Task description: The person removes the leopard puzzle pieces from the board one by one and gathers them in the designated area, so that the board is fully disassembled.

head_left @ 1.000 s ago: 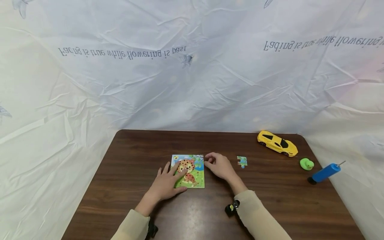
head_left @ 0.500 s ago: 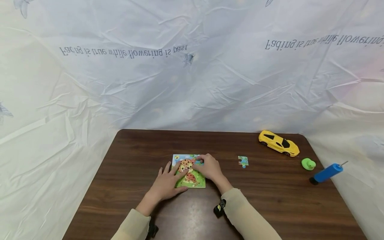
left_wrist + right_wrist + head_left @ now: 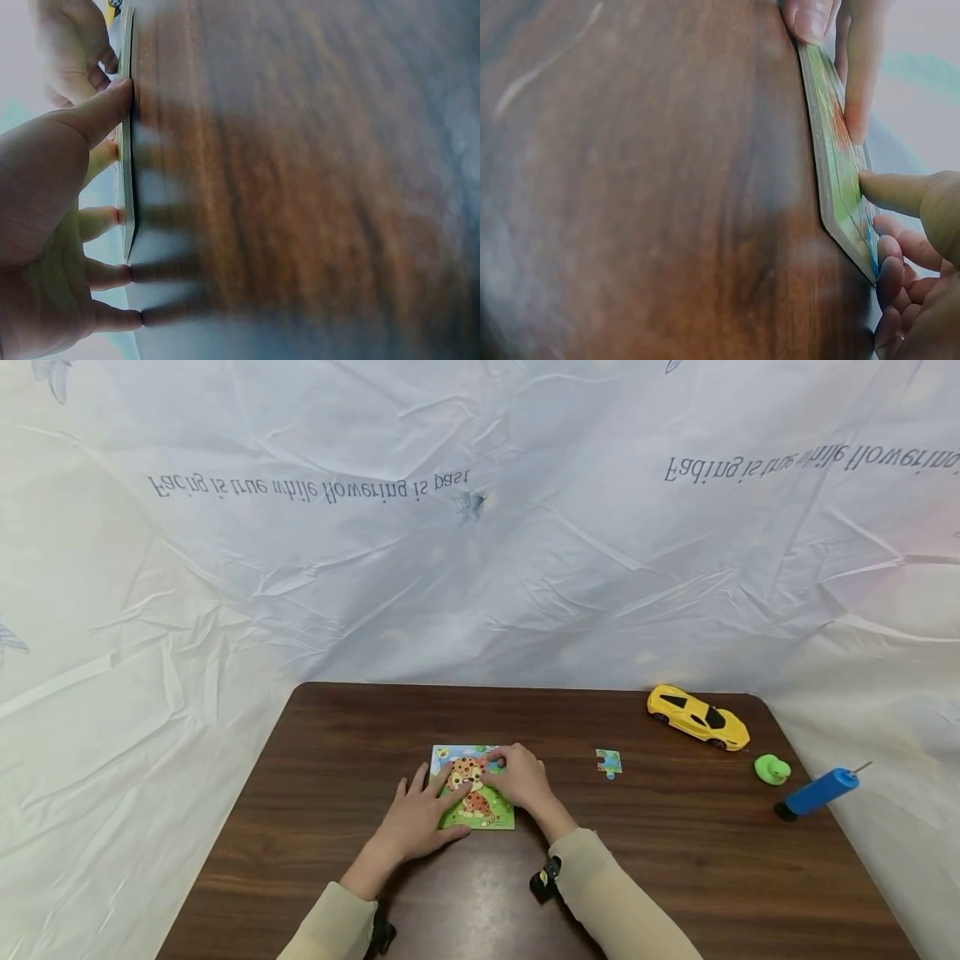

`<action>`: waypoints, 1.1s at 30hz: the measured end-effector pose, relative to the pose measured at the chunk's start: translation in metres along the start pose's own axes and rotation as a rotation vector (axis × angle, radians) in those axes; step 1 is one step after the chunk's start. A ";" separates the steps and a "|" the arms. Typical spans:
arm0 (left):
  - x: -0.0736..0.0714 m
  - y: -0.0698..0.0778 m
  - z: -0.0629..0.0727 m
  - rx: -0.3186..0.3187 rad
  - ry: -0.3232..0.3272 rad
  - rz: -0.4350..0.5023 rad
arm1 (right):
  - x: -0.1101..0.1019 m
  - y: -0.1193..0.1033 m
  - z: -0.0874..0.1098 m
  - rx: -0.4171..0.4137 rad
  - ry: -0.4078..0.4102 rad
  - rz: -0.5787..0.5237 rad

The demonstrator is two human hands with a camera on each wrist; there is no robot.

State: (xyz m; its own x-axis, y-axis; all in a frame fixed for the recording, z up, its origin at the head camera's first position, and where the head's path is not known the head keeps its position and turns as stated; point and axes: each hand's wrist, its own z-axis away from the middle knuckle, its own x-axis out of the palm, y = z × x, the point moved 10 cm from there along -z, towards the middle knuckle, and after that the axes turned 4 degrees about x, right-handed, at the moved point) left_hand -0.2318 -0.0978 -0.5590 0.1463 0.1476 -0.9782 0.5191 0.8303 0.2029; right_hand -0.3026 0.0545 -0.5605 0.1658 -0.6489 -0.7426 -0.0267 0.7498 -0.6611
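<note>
A square jigsaw puzzle [image 3: 501, 814] with a spotted leopard cub on green and blue lies flat at the middle of the table. My left hand [image 3: 414, 823] is spread over its left side; in the left wrist view, thumb and some fingertips of that left hand [image 3: 45, 217] press the board while the outer ones touch the table. My right hand [image 3: 527, 783] is over the puzzle's upper right corner. The right wrist view shows this right hand [image 3: 937, 255] with thumb and index fingertip on the picture and other fingers curled; I cannot tell whether they pinch a piece.
A loose puzzle piece [image 3: 609, 763] lies right of the board. Farther right on the dark wooden table [image 3: 337, 743] are a yellow toy car [image 3: 697, 718], a green toy duck [image 3: 771, 769] and a blue cylinder [image 3: 821, 792] with a thin metal tip. A white cloth hangs behind.
My right hand has moved left from beside the puzzle's right edge onto its upper right corner, staying there over the last half second. The left hand keeps its place on the board.
</note>
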 end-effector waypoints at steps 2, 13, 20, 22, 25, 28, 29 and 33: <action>0.000 0.000 0.000 -0.001 0.000 0.002 | 0.000 0.000 0.000 0.005 -0.007 -0.014; -0.001 -0.002 -0.002 0.001 -0.004 -0.009 | -0.002 0.001 -0.002 0.036 -0.022 -0.131; 0.000 -0.003 -0.003 0.002 -0.010 -0.003 | -0.004 0.001 -0.006 0.025 0.012 -0.150; 0.000 -0.004 -0.003 0.003 -0.010 0.002 | -0.004 0.002 -0.007 0.017 0.021 -0.153; -0.001 -0.004 -0.003 0.005 -0.012 0.009 | -0.005 0.003 -0.008 0.004 0.027 -0.155; -0.002 -0.004 -0.003 0.009 -0.011 0.009 | -0.005 0.004 -0.010 0.012 0.037 -0.167; -0.003 -0.003 -0.003 0.010 -0.012 0.009 | -0.006 0.005 -0.011 0.016 0.041 -0.173; -0.005 -0.003 -0.003 0.014 -0.012 0.009 | -0.010 0.008 -0.013 0.028 0.058 -0.212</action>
State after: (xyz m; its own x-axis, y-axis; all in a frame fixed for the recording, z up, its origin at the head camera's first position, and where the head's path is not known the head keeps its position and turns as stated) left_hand -0.2368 -0.0994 -0.5545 0.1606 0.1483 -0.9758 0.5293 0.8215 0.2120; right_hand -0.3172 0.0648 -0.5597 0.1076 -0.7984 -0.5925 0.0307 0.5983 -0.8007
